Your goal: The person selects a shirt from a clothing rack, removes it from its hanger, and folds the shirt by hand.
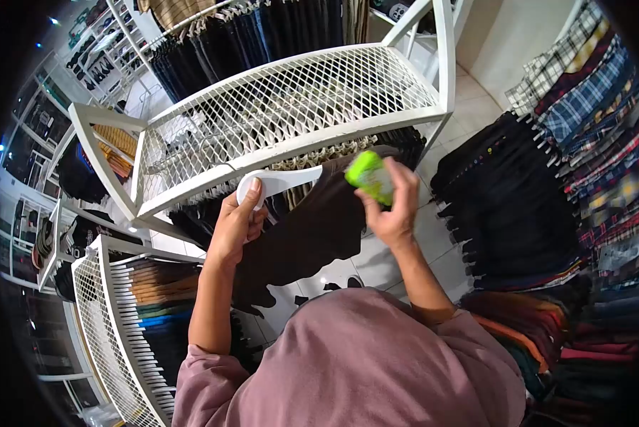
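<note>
My left hand (240, 224) is closed around a white hanger (282, 181), its thumb on the broad white end. A dark brown garment (305, 235) hangs from the hanger, spreading below and to the right. My right hand (396, 206) holds a bright green object (369, 176) between thumb and fingers, close to the garment's upper right part. The green object is slightly blurred, and I cannot tell exactly what it is.
A white mesh-topped rack (277, 107) stands just ahead, with clothes hanging under it. Another mesh-topped rack (104, 320) is at the left. Dark garments (508, 206) and checked shirts (582, 107) hang at the right. White floor tiles (383, 263) show below.
</note>
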Action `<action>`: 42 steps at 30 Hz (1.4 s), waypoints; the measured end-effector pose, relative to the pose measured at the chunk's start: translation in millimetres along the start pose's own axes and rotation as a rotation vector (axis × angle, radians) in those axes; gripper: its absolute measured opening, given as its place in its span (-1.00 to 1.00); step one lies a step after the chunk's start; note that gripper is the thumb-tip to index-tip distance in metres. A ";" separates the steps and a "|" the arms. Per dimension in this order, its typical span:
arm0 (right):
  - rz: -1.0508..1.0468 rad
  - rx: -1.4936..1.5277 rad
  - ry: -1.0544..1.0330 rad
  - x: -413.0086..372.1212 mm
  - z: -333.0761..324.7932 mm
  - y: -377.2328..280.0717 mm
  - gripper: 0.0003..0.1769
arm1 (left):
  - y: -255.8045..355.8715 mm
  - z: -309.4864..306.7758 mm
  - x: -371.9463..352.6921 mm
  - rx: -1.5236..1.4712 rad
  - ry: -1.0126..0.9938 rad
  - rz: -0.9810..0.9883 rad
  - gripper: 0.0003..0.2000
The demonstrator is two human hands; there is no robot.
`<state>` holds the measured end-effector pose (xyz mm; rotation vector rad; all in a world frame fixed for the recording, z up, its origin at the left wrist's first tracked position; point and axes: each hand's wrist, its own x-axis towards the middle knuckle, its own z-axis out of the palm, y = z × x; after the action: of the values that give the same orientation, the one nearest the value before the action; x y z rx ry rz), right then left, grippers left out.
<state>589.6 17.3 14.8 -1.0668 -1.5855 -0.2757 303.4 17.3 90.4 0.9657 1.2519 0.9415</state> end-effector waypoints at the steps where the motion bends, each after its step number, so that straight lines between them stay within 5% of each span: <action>1: -0.082 -0.010 -0.059 -0.2 0.6 -1.1 -0.17 | 1.1 4.1 1.3 0.004 -0.009 -0.001 -0.61; 3: -0.108 -0.044 -0.103 -3.3 6.5 20.5 -0.18 | 2.2 10.4 3.0 0.013 -0.031 0.020 -0.58; 5: 0.200 0.008 0.098 -6.1 12.6 57.3 -0.22 | 1.2 10.9 5.9 0.025 -0.008 0.037 -0.59; 7: 0.427 -0.147 0.083 -3.4 7.5 102.9 -0.30 | -1.6 6.4 10.1 0.010 -0.018 0.057 -0.61; 11: 0.410 -0.245 0.060 23.4 8.2 172.0 -0.36 | 2.5 23.9 8.6 0.156 0.011 0.131 -0.61; 19: 0.431 -0.413 -0.112 90.1 66.3 259.9 -0.31 | 2.6 50.6 14.6 0.414 -0.282 0.370 -0.72; 25: 0.383 -0.315 -0.360 103.0 66.7 286.0 -0.33 | 9.5 40.4 0.6 0.608 -0.231 0.281 -0.70; 27: 0.247 -0.380 -0.224 93.9 68.3 286.2 -0.34 | 6.8 33.0 -4.3 0.589 -0.218 0.290 -0.71; 31: 0.213 -0.176 -0.125 95.0 42.6 167.3 -0.40 | -0.5 17.0 -11.1 0.557 -0.166 0.361 -0.68; 33: 0.330 0.146 -0.424 85.0 27.6 93.2 -0.48 | 7.3 6.9 -18.8 0.668 -0.096 0.287 -0.59; 35: 0.263 0.585 -0.824 63.9 25.9 45.0 -0.54 | 5.1 -11.7 -22.5 0.736 -0.050 0.356 -0.51; 37: 0.150 0.685 -1.170 55.9 23.7 -5.6 -0.55 | 11.9 -26.0 -34.1 0.661 0.008 0.262 -0.59; 42: 0.134 0.708 -1.346 38.9 71.9 -67.8 -0.58 | 2.0 -84.6 -65.7 0.706 0.285 0.419 -0.49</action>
<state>493.8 46.7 49.9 -0.7413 -2.4241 1.2717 213.6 -38.7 107.5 1.7422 1.7134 0.9930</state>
